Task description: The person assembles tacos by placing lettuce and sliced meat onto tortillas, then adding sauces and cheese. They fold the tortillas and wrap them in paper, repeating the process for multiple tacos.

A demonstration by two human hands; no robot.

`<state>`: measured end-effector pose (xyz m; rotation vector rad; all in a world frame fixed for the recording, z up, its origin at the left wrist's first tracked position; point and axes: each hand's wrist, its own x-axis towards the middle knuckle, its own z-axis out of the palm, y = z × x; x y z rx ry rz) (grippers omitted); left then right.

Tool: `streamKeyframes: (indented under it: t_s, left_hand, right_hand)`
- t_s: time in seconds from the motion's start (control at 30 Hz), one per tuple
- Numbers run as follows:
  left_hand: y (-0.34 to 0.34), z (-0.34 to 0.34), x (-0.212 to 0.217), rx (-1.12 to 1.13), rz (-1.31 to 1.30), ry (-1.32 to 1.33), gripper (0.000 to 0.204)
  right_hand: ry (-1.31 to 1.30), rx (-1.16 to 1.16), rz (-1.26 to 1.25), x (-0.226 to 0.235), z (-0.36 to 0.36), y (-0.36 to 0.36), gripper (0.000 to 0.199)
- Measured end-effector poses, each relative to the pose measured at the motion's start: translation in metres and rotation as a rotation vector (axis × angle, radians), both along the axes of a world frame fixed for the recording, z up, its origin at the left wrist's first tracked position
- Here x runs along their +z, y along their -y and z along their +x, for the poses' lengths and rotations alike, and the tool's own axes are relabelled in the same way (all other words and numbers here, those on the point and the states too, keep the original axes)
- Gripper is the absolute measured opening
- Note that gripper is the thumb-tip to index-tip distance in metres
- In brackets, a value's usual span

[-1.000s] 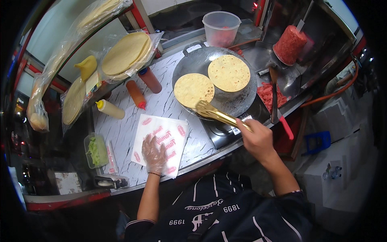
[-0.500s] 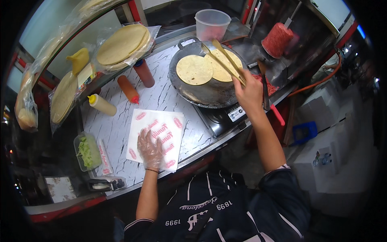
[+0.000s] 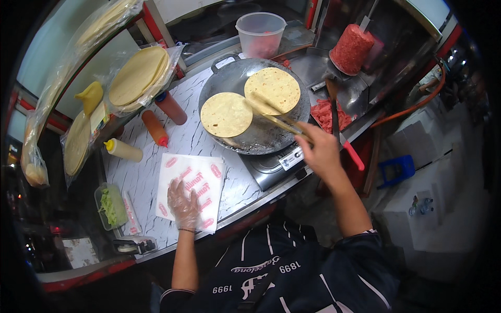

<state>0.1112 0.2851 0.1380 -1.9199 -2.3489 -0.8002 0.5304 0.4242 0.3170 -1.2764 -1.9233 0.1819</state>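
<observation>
Lower left of centre, our gloved left hand [image 3: 183, 206] lies on white printed paper [image 3: 201, 180], fingers spread, gripping nothing. At lower left we have a clear tub [image 3: 120, 213] of shredded lettuce [image 3: 108, 207]. Our right hand [image 3: 322, 151], right of centre, closes its fingers around golden tongs [image 3: 282, 123]. Mid-frame, two flatbreads [image 3: 226, 115] lie in our dark pan [image 3: 224, 79]; top centre, a clear bucket [image 3: 259, 27] holds reddish pieces [image 3: 264, 47].

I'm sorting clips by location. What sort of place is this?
Probably a small kebab stall: a cone of red meat on a spit, two flatbreads on a round griddle, and squeeze bottles nearby.
</observation>
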Motion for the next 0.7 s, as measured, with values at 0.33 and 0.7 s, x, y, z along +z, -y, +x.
streamKeyframes:
  t_s: [0.33, 0.7]
  left_hand:
    - [-0.004, 0.010, 0.003, 0.006, 0.030, 0.007, 0.054]
    - [-0.008, 0.016, -0.007, 0.040, 0.136, 0.282, 0.055]
  right_hand:
    - [0.242, -0.075, -0.053, -0.006, 0.097, -0.045, 0.039]
    - [0.226, -0.022, -0.050, -0.004, 0.118, -0.065, 0.049]
